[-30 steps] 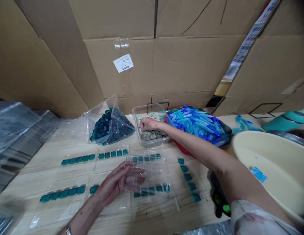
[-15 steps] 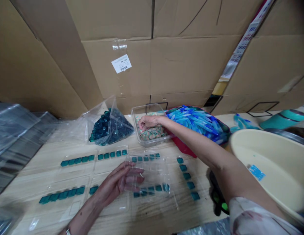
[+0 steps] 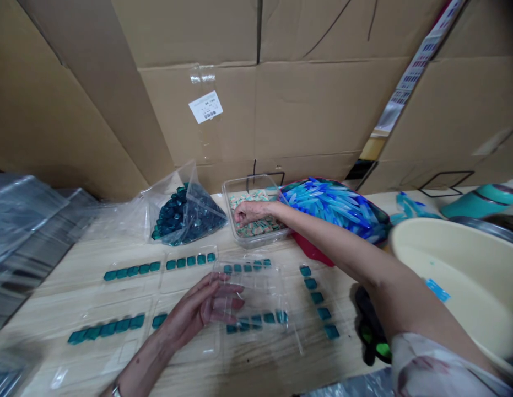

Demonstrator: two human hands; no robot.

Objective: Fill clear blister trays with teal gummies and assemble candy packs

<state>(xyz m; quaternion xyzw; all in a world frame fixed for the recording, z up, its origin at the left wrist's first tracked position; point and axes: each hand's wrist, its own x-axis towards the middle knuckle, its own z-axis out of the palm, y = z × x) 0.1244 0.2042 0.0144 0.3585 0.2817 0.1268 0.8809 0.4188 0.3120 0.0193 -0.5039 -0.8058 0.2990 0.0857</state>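
My left hand (image 3: 202,303) holds a clear plastic tray (image 3: 260,289) tilted above the table, its fingers showing through the plastic. Teal gem-like pieces (image 3: 256,321) show in a row through and below this tray; whether they lie inside it I cannot tell. My right hand (image 3: 252,213) reaches into a clear plastic box (image 3: 262,241) of small flat green and pinkish pieces (image 3: 260,227). Its fingers are bent together, and whatever they grip is hidden. Left of the box, an opened clear bag (image 3: 198,212) holds many dark teal pieces (image 3: 167,218).
More clear trays (image 3: 134,300) with rows of teal pieces (image 3: 107,329) lie at left. Blue stick-like pieces (image 3: 330,204) fill a red container (image 3: 314,252). A cream basin (image 3: 458,275) and a teal bottle (image 3: 483,199) stand at right. Cardboard (image 3: 306,110) walls the back; stacked plastic (image 3: 37,237) sits left.
My right hand has sunk very slightly among the small pieces in the box. My left hand and the tray stay as they were; the view has shifted a little.
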